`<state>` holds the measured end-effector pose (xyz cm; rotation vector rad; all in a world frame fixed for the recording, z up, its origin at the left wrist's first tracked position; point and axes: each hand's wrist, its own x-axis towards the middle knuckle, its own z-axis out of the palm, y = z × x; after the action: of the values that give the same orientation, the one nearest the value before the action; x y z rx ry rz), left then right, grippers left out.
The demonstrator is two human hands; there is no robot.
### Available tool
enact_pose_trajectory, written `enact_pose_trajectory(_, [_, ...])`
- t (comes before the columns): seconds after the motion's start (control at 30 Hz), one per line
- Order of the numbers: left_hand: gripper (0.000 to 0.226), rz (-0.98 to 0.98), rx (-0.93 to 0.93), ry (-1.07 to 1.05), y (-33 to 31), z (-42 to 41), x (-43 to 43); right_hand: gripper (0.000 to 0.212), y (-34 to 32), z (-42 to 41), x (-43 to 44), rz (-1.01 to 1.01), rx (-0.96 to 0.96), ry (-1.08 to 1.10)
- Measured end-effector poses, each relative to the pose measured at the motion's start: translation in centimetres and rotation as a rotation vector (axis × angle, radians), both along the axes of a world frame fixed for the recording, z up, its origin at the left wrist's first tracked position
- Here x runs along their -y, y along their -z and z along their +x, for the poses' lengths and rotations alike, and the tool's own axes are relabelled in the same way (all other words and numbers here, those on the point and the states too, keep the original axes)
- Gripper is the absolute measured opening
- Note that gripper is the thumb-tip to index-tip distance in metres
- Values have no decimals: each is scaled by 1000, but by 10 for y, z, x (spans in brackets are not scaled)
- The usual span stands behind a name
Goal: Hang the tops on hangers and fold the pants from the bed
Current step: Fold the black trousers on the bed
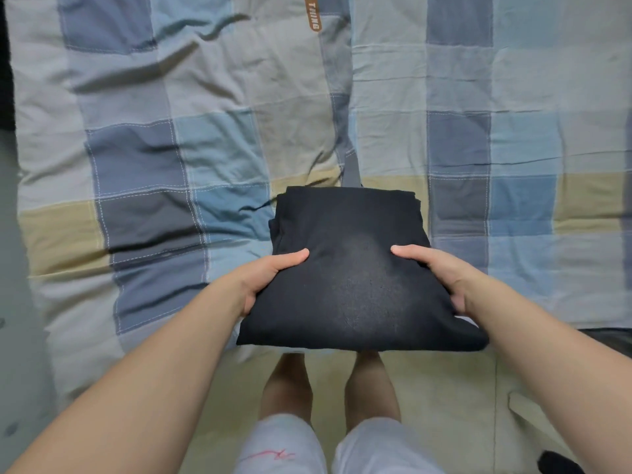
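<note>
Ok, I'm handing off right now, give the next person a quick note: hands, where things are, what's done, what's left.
Left hand: grip closed on the left edge of the folded black garment, thumb on top.
Right hand: grip closed on its right edge.
The garment is a compact folded bundle, held at the near edge of the bed, over the checked quilt.
Done: this piece looks fully folded.
Left: set it down. No hangers or other loose clothes are in view, so check beyond the frame.
</note>
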<state>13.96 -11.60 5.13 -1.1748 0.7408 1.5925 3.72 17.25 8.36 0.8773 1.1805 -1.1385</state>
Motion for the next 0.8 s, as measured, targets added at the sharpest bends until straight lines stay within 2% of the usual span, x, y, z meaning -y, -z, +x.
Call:
enact_pose_trajectory(0.1, [64,-13,-87,55,-33,9,-3,36,-40,31,-5,46,-170,95])
enact_pose_trajectory(0.2, [80,-89,-260,90,-72,12,-9,35,-88,61,-9,75,-363,211])
enact_pose_trajectory(0.33, [74,-111,-470,142,-127,3,-21,42,-157,92,-20,140,-545,325])
enact_pose_trajectory(0.5, [71,-120,-641,282,-184,-16,-51,60,-230,128,-39,231,-746,481])
enact_pose_trajectory(0.6, [72,-91,-723,373,-215,-21,-77,58,-267,157,-56,290,-811,598])
enact_pose_trajectory(0.7, [61,-48,-821,433,-244,-17,-112,56,-296,192,-80,359,-866,696])
enact_pose_trajectory(0.8, [67,11,-890,513,-270,-4,-157,58,-320,236,-111,445,-899,791])
